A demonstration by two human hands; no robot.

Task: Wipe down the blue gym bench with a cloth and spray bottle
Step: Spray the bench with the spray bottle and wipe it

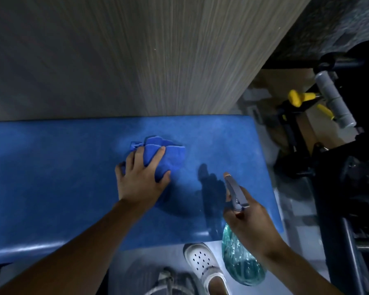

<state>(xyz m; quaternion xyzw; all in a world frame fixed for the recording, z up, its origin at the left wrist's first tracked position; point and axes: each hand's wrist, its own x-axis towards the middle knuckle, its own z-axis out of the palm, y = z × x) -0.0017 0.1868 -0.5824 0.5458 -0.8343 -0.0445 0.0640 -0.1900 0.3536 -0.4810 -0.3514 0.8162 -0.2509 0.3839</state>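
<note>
Blue bench (pixel 51 167): left grip (pixel 140 179) clutches one cloth (pixel 168 158), right grip (pixel 251 222) holds one spray bottle (pixel 241 265).

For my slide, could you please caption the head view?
Left hand grips blue cloth on blue bench; right hand holds spray bottle.

bench (pixel 51 167): spans left to right across mid-frame
wall panel (pixel 136 60): directly behind bench, along its far edge
cloth (pixel 164 154): on bench top, about centre
left hand (pixel 141 179): on cloth's near-left part, fingers curled over it
spray bottle (pixel 241 258): right of cloth, apart from it; nozzle over bench, body past the near edge
right hand (pixel 249 222): wrapped round bottle neck, over bench's near-right corner
shoe (pixel 202 265): on floor before bench, just left of bottle body
machine (pixel 339 167): right of bench's end
roller pad (pixel 332 99): on machine, far right
</note>
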